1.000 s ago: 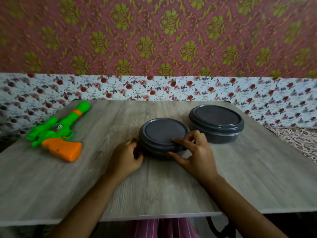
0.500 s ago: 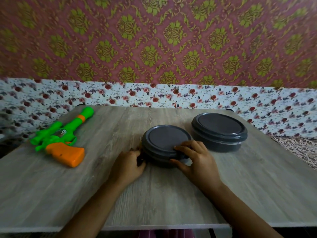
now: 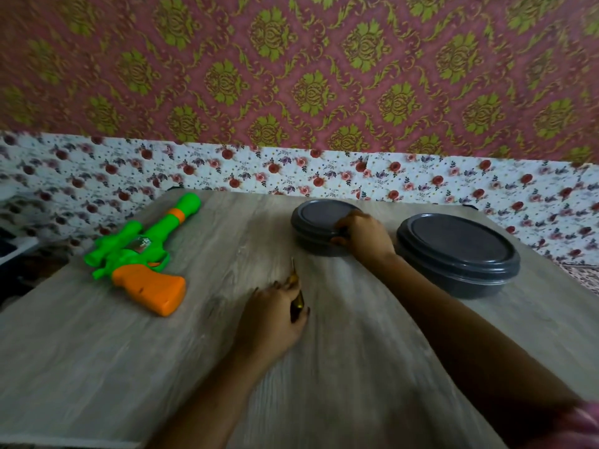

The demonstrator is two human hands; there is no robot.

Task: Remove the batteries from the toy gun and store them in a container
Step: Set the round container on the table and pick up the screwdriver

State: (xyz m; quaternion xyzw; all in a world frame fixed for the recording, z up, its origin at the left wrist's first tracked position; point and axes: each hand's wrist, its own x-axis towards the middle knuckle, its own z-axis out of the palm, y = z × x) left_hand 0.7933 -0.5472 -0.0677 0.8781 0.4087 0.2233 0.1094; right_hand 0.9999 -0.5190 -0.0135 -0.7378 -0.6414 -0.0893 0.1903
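A green and orange toy gun (image 3: 142,254) lies on the left of the wooden table (image 3: 97,351), muzzle pointing away. The small dark round container (image 3: 316,225), lid on, sits near the table's far edge. My right hand (image 3: 361,234) grips its right rim. My left hand (image 3: 272,315) rests mid-table and holds a small screwdriver (image 3: 295,293) with a dark and yellow handle, its thin shaft pointing away. No batteries are in view.
A larger dark round container (image 3: 457,254) with its lid on stands at the right of the table. Floral fabric and patterned wallpaper rise behind the far edge. The table's near edge runs along the bottom left.
My right hand has pushed the small container away toward the far edge. My left hand has left the container's side and now holds a screwdriver at mid-table. The camera has tilted and shifted.
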